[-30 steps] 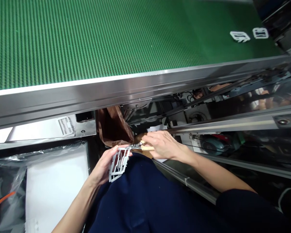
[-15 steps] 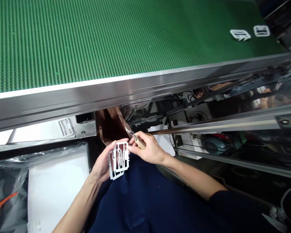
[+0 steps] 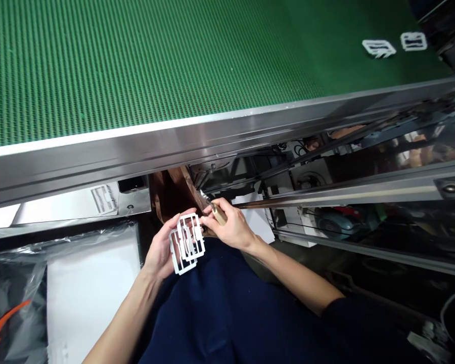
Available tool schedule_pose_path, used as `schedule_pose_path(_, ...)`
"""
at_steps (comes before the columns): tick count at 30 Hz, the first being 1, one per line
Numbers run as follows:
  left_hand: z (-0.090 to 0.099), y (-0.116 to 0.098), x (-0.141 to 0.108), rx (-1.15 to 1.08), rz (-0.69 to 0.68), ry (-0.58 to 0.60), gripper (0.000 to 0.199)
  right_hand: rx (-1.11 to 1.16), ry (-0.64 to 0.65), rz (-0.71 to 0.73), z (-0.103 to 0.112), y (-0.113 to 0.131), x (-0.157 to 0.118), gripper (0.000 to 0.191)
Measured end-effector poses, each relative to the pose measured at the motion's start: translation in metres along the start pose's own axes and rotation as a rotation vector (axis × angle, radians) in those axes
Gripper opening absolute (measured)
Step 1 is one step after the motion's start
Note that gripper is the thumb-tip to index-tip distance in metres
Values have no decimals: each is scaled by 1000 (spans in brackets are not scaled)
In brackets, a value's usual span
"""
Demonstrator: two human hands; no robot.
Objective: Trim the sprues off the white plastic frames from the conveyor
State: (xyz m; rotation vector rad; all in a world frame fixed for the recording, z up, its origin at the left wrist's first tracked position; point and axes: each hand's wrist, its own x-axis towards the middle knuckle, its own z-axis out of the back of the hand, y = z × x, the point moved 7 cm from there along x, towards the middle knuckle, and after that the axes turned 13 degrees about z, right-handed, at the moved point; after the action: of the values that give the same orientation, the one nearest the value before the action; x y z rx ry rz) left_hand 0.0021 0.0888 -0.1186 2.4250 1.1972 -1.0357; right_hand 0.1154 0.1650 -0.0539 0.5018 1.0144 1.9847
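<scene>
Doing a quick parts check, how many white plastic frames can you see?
At least 4: two frames on the green belt, upper right; one frame on the steel plate below it; one frame in the left hand, perhaps two stacked. More may be hidden.

Green dotted conveyor belt, white plastic frame

Two white plastic frames on the green conveyor belt
</scene>
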Motion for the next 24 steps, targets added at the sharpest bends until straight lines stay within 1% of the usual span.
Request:
schedule_pose_path(2,1,0,2,-31,-6,7,30,4,-22,113,-5,8,1,21)
schedule_pose_path(5,2,0,4,-73,-15,37,28,-49,-111,282,-6,18,1,14)
schedule_pose_path(8,2,2,5,-77,3,61,31,-109,-165,351,-3,20,1,9)
schedule_pose_path(10,2,3,5,-64,13,60,32,-134,-166,324,-1,17,1,10)
schedule_pose_path(15,0,-4,5,6,-23,35,36,-113,-133,76,9,-9,1,14)
schedule_pose_path(18,2,-8,7,16,-19,4,35,-83,-90,8,10,-19,3,14)
schedule_pose_path(21,2,-6,5,47,-9,-27,38,-81,-80,7,13,-15,4,14)
schedule_pose_path(23,1,-3,2,111,-7,-99,42,-126,-85,23,21,-6,4,13)
schedule_pose_path(24,1,-4,0,155,-18,-160,44,-157,-79,38,27,1,5,12)
